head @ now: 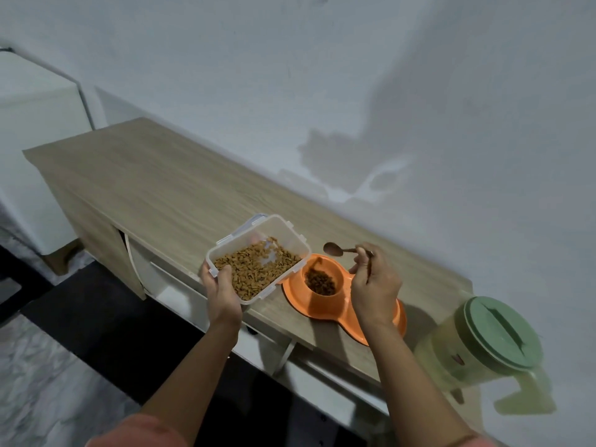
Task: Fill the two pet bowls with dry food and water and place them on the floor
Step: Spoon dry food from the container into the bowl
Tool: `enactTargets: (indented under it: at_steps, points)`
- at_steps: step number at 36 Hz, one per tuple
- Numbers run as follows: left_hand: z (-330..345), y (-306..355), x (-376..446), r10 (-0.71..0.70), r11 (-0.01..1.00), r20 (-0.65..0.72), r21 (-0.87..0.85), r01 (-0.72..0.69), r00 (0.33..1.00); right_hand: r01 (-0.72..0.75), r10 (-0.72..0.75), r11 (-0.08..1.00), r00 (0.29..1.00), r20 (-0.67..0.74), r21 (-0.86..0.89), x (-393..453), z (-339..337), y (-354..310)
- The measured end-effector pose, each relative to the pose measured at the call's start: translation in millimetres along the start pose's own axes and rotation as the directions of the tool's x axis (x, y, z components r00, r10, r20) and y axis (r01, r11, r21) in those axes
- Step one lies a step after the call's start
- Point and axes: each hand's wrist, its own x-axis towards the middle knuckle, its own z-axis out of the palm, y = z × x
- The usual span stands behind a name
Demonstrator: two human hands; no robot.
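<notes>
An orange double pet bowl (325,309) sits on the wooden table top near its front edge. Its left well holds brown dry food (320,281); the right well is hidden under my right hand. My left hand (222,293) grips a clear plastic container (258,256) of dry food, tilted and held just left of the bowl. My right hand (374,285) holds a brown spoon (335,249) above the far side of the bowl, its scoop empty. A pale pitcher with a green lid (496,337) stands on the table to the right.
The wooden table (154,179) stands against a white wall and has open shelves below. A white appliance (32,140) stands at the far left. The floor (48,366) below shows a dark strip and a marbled area.
</notes>
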Motion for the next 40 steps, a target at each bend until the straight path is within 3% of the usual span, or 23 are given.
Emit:
enactTargets:
  at_steps: [4, 9, 13, 16, 22, 27, 29, 32, 35, 38, 40]
  points:
    - [0, 2, -1, -0.006, 1.0, 0.016, -0.022, 0.006, 1.0, 0.256, -0.253, 0.963, 0.966, -0.042, 0.086, 5, 5, -28]
    - [2, 5, -5, 0.004, 1.0, 0.018, -0.02, -0.003, 1.0, 0.504, -0.52, 0.853, 0.84, 0.153, 0.132, -9, 27, -50]
    - [3, 7, -10, 0.018, 1.0, 0.042, -0.018, -0.017, 0.999, 0.631, -0.605, 0.775, 0.754, 0.256, -0.031, -22, 44, -59]
    - [1, 8, -14, 0.018, 1.0, 0.066, 0.012, -0.018, 0.998, 0.656, -0.577, 0.746, 0.725, 0.376, -0.118, -28, 53, -63]
    - [-3, 11, -15, -0.016, 1.0, 0.1, 0.025, 0.014, 0.995, 0.561, -0.39, 0.82, 0.696, 0.603, -0.117, -33, 60, -67]
    - [-5, 12, -14, -0.014, 1.0, 0.127, 0.021, 0.012, 0.992, 0.486, -0.341, 0.871, 0.694, 0.634, -0.064, -28, 56, -68]
    - [-6, 13, -14, -0.039, 0.999, 0.141, -0.001, 0.04, 0.989, 0.421, -0.297, 0.905, 0.739, 0.605, -0.069, -25, 54, -64]
    - [-5, 16, -13, -0.029, 1.0, 0.164, 0.013, 0.028, 0.986, 0.31, -0.235, 0.944, 0.87, 0.433, -0.112, -21, 50, -55]
    - [-3, 20, -11, -0.052, 0.999, 0.163, 0.013, 0.051, 0.985, 0.09, -0.024, 0.978, 0.945, 0.327, -0.189, -13, 46, -48]
    - [3, 22, -7, -0.078, 0.997, 0.184, 0.021, 0.076, 0.98, -0.236, 0.299, 0.951, 0.864, 0.405, -0.198, -2, 40, -40]
    - [7, 23, -3, -0.08, 0.997, 0.194, 0.028, 0.076, 0.978, -0.376, 0.417, 0.909, 0.796, 0.439, -0.182, 5, 37, -36]
